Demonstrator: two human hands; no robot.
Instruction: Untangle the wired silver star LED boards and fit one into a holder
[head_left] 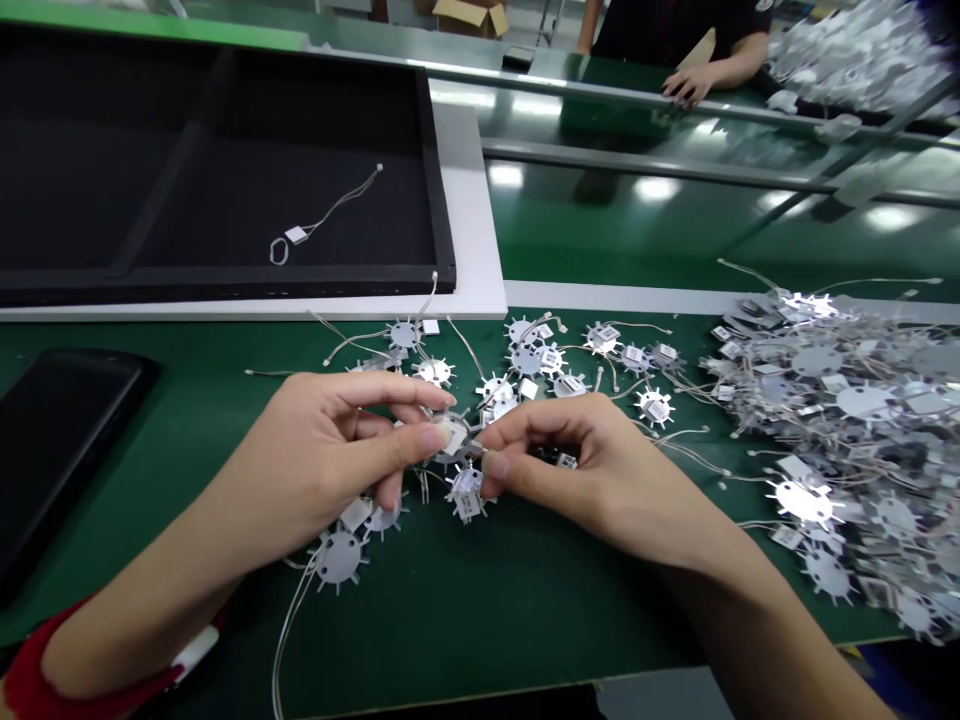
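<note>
Between my two hands is a silvery round plate (454,436) with radial tabs and a small white label or block on it. Thumb and forefinger of my left hand (337,440) pinch its left side. My right hand (574,465) has thumb and finger pressed together at its right edge; whether they grip a tab or the wire there is hidden. Just below lies another toothed plate (468,494) with a printed label. More such plates with thin wires lie around, among them a bare-faced one (340,560) by my left wrist.
A big heap of wired plates (840,390) covers the right side. A black divided tray (337,110) at the back left holds one wired piece (297,234) and a small ring (279,250). A dark phone-like slab (67,450) lies left. Across the bench is a co-worker's hand (690,84).
</note>
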